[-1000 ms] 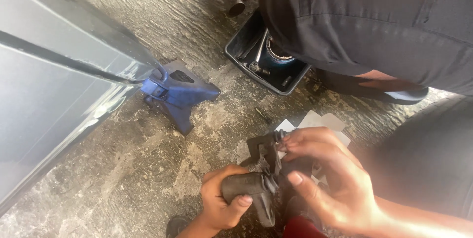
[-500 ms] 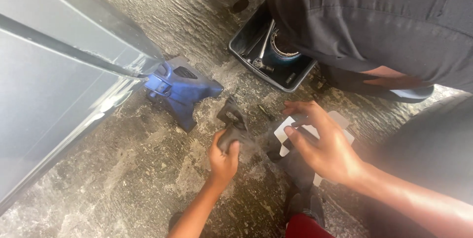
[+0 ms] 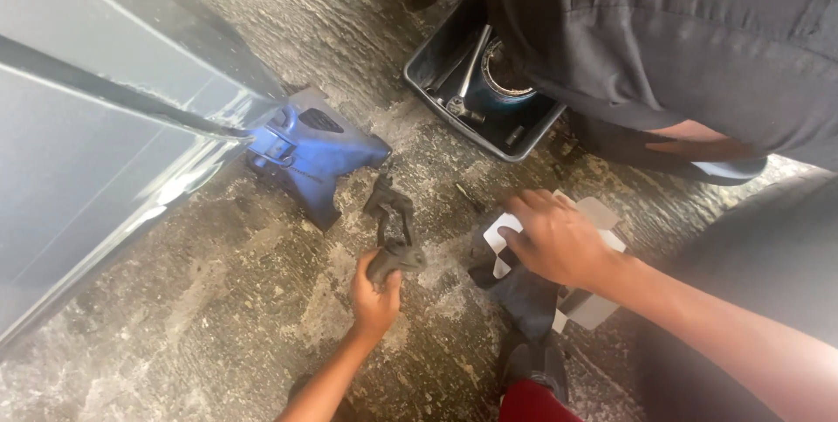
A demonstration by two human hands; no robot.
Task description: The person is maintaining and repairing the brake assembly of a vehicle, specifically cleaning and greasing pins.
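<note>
My left hand grips a dark metal bracket-like part by its lower end and holds it down on the rough concrete floor, just below a blue jack stand. My right hand rests palm down, fingers spread, on a flattened white cardboard box and a dark rag lying under it.
A grey car body panel sits on the blue jack stand at left. A black tray with tools and a round tin stands at the top. Another person in dark clothes crouches over it. A red object lies at the bottom edge.
Both hands were together holding the dark part near my lap. My left hand has since carried it out toward the jack stand, and my right hand has moved onto the white box.
</note>
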